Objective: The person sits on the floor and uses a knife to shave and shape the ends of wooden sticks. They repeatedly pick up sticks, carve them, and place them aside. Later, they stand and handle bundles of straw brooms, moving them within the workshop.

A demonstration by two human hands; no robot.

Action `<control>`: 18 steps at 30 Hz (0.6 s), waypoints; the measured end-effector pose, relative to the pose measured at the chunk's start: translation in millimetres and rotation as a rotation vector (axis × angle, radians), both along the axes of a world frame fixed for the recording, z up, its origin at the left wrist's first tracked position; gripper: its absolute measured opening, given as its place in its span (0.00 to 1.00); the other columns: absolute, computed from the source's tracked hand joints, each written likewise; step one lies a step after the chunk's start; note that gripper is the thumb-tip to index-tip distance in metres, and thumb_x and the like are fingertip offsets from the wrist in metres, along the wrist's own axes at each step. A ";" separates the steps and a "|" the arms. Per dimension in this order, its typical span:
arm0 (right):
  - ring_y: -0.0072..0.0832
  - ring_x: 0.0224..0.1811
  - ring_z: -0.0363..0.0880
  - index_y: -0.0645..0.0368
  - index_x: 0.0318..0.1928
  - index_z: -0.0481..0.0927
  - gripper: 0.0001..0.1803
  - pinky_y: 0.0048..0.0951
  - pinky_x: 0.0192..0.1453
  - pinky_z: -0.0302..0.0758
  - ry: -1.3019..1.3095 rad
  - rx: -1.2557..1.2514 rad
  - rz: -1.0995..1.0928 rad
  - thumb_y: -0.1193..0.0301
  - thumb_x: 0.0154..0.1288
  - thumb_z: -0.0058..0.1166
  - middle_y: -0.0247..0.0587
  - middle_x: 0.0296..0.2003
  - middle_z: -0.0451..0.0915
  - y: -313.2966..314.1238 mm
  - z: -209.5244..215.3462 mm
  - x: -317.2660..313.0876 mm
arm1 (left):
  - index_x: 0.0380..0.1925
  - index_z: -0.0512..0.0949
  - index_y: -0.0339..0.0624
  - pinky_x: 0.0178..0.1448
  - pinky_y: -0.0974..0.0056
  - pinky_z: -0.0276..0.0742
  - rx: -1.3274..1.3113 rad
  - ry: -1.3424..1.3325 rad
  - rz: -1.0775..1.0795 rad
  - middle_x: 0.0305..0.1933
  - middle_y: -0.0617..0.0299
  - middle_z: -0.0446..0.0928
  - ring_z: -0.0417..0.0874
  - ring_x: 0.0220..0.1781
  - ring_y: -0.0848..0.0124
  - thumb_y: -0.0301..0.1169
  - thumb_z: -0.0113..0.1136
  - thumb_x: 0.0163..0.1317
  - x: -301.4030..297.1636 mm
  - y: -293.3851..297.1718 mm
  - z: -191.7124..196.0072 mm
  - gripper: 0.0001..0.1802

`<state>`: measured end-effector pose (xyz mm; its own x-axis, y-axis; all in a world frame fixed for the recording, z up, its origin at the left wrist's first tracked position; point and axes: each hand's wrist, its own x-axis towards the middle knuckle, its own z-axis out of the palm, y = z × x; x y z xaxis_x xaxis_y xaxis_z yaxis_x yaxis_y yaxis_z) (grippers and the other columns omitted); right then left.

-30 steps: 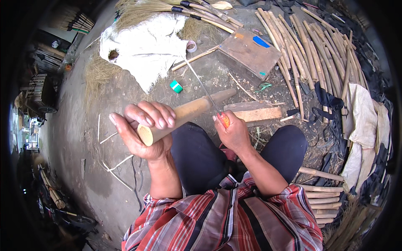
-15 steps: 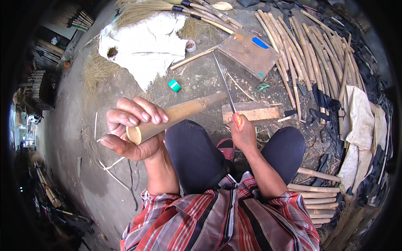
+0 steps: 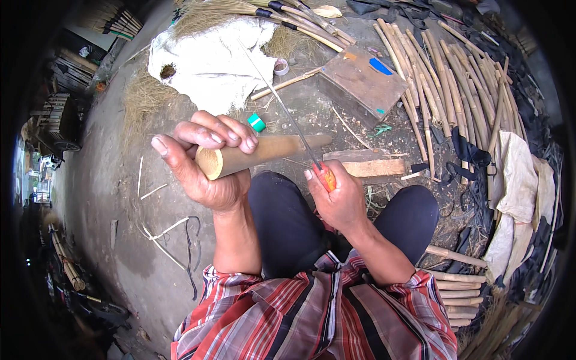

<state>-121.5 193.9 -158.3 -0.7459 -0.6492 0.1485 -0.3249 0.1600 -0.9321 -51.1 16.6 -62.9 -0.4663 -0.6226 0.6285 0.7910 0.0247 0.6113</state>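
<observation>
My left hand (image 3: 221,191) wraps round a thick bamboo pole (image 3: 252,155), its cut end facing me and its far part slanting away to the right. In my right hand (image 3: 343,197) is the orange-red handle of a long knife (image 3: 290,119) with a thin, narrow blade. The blade points up and to the left, crossing the view of the pole's far part; whether it touches the pole I cannot tell. Below the far end of the pole, a wooden block (image 3: 373,167) lies on the ground between my knees and a wooden box (image 3: 366,81).
Rows of bamboo poles (image 3: 447,78) lie at the far right, with more poles (image 3: 459,285) at the near right. Brooms (image 3: 306,24) and a white sack (image 3: 210,63) lie ahead. A green tape roll (image 3: 257,123) sits beyond my left hand. Pale sacking (image 3: 513,174) lies at right.
The knife has swung left and its handle has come nearer the pole. My left hand has risen slightly to the right with the pole, whose cut end is turned more towards me.
</observation>
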 end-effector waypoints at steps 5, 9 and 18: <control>0.58 0.31 0.85 0.62 0.40 0.77 0.13 0.47 0.32 0.78 0.209 0.040 0.024 0.64 0.69 0.62 0.57 0.25 0.81 6.5 -37.6 -11.7 | 0.29 0.74 0.40 0.33 0.56 0.79 0.053 0.004 0.062 0.26 0.55 0.72 0.79 0.25 0.61 0.57 0.25 0.82 -5.3 4.8 -0.3 0.37; 0.60 0.39 0.85 0.65 0.47 0.80 0.19 0.52 0.43 0.79 -0.035 0.532 -0.095 0.58 0.71 0.58 0.62 0.32 0.84 15.8 -64.0 -24.7 | 0.28 0.74 0.40 0.32 0.57 0.80 0.088 -0.017 0.017 0.27 0.55 0.73 0.79 0.25 0.61 0.58 0.24 0.82 -3.3 0.2 2.0 0.39; 0.32 0.22 0.75 0.63 0.38 0.79 0.17 0.35 0.30 0.73 -0.020 -0.158 0.058 0.59 0.72 0.62 0.45 0.21 0.78 3.6 -13.8 -8.6 | 0.36 0.72 0.41 0.30 0.60 0.81 -0.057 0.101 -0.004 0.29 0.54 0.72 0.77 0.26 0.65 0.56 0.28 0.82 -5.7 -3.3 -8.8 0.32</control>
<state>-130.1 197.5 -172.2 -0.7115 -0.6613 0.2376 -0.3101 -0.0079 -0.9507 -56.8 13.3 -71.7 -0.4012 -0.5828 0.7066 0.8487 0.0536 0.5262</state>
